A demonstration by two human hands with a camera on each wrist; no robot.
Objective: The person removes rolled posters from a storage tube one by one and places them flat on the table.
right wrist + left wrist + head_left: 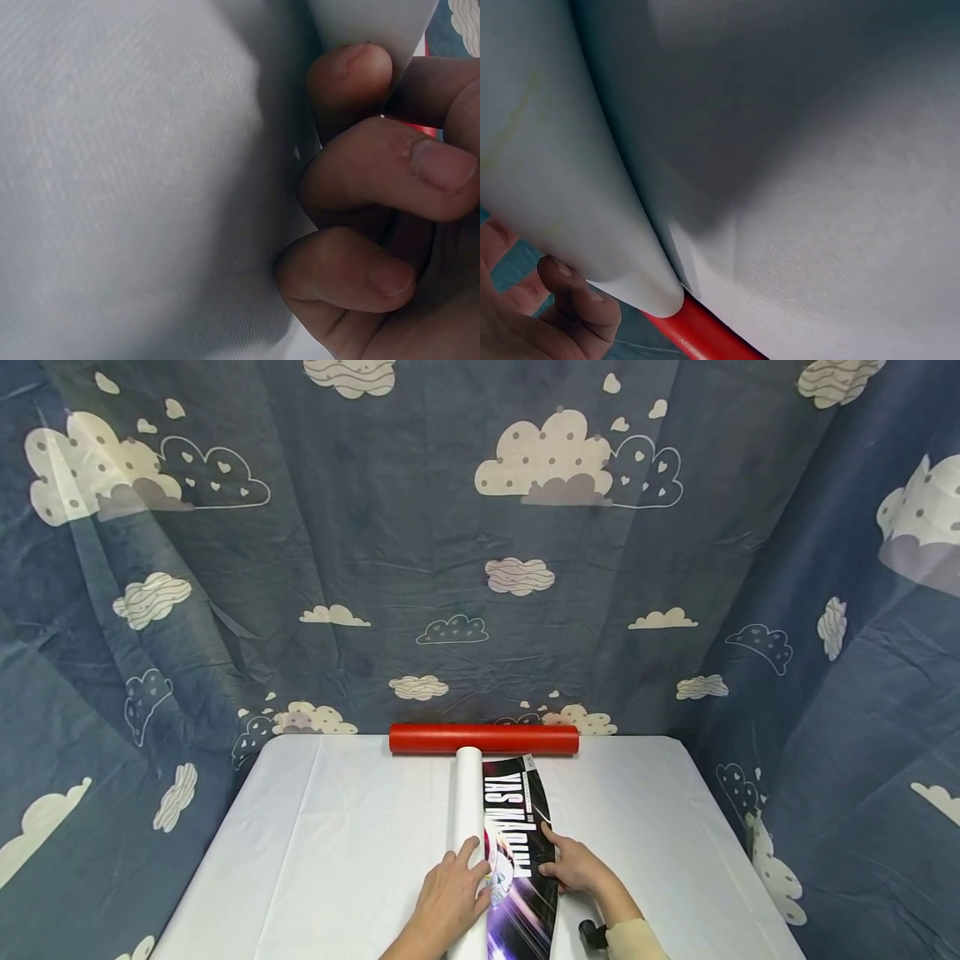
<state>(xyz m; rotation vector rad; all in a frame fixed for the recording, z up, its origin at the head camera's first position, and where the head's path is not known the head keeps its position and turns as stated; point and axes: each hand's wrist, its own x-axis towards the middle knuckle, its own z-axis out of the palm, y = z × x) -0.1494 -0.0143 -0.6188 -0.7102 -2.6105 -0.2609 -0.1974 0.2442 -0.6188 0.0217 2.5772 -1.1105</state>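
A glossy poster (pixel 517 835), printed in black and purple with white lettering, lies partly rolled on the table. Its rolled part is a white tube (pixel 468 802) along the left side, running away from the person. My left hand (pixel 450 893) holds this roll from the left, its bent fingers over the top; the left wrist view shows curled fingertips against the white roll (pixel 562 165). On the opposite side, my right hand (pixel 581 864) pinches the poster's free right edge. In the right wrist view, curled fingers (pixel 375 165) are against the poster's white back (pixel 367 22).
A red tube (pixel 483 739) lies crosswise at the back of the white-covered table (pixel 360 843), just beyond the roll's far end. Dark blue cloth (pixel 420 543) with clouds hangs behind and at both sides. A black strap (pixel 592 935) is by the right wrist.
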